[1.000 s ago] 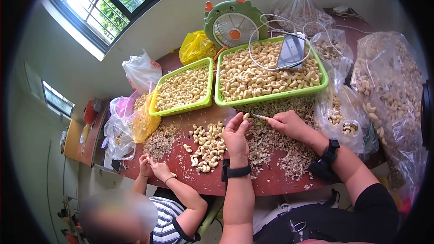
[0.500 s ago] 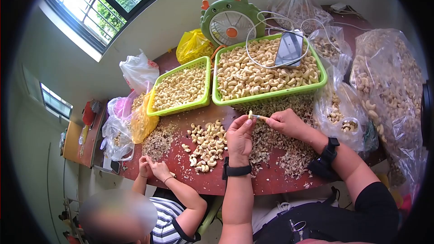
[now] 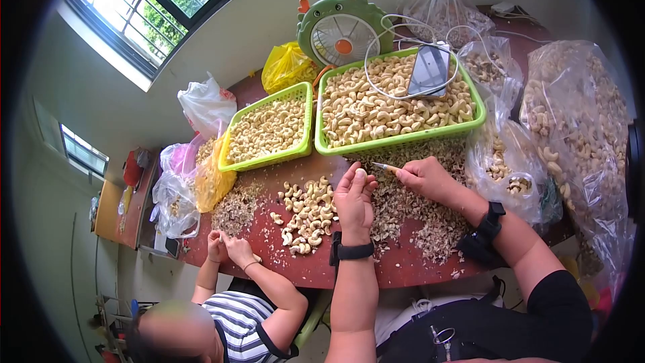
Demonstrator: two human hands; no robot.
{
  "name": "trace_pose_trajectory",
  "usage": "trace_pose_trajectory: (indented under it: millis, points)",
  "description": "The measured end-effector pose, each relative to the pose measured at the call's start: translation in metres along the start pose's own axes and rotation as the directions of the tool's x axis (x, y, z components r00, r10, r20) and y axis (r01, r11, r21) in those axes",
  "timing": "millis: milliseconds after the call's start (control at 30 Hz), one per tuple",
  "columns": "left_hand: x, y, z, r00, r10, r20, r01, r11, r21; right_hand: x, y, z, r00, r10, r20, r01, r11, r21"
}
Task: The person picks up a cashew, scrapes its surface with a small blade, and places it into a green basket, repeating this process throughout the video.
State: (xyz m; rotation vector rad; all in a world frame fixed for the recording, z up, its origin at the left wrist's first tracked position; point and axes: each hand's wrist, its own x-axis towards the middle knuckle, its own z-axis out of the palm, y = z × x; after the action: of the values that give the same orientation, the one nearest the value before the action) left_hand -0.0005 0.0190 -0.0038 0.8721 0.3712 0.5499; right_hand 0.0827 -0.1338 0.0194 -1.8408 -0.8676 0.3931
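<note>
My left hand (image 3: 354,203) pinches a pale cashew nut (image 3: 361,173) at its fingertips, palm turned up. In my right hand (image 3: 431,180) is a small knife (image 3: 388,167) with a light handle, its thin blade pointing left toward the nut but apart from it. Below both hands, brown skin scraps (image 3: 438,238) cover the tabletop. A loose pile of cashews (image 3: 308,212) lies left of my left hand. Beyond them stand a large green basket (image 3: 403,136) and a smaller green basket (image 3: 272,156), both full of cashews.
A person's hands (image 3: 228,247) work at the left edge of the red table (image 3: 322,274). Bags of nuts (image 3: 578,121) line the right side. A green fan (image 3: 344,33) stands behind the baskets, and a phone (image 3: 429,70) with a white cable rests on the large basket's nuts.
The knife blade has drawn back to the right, off the cashew. My left fingers have curled more around the nut. The other person's head has shifted slightly.
</note>
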Motion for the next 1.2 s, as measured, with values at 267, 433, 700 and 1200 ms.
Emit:
trace_pose_trajectory:
  millis: [267,433,700,1200]
  points:
    - [-0.005,0.001,0.005,0.991,-0.107,0.086,0.115,0.988,-0.102,0.001,0.004,0.001,0.999,-0.039,-0.017,0.039,0.999,0.012]
    - [-0.010,0.004,0.013,0.973,-0.112,0.202,0.141,0.981,-0.134,0.001,0.004,0.003,0.999,-0.019,0.047,0.015,0.996,0.086]
    - [-0.010,0.001,0.012,0.974,-0.083,0.213,0.115,0.983,-0.145,0.001,0.005,0.004,0.997,0.016,0.071,-0.026,0.990,0.142]
    - [-0.011,-0.005,0.013,0.982,-0.038,0.183,0.050,0.997,-0.063,0.001,0.005,0.002,0.997,0.046,0.068,-0.055,0.991,0.125]
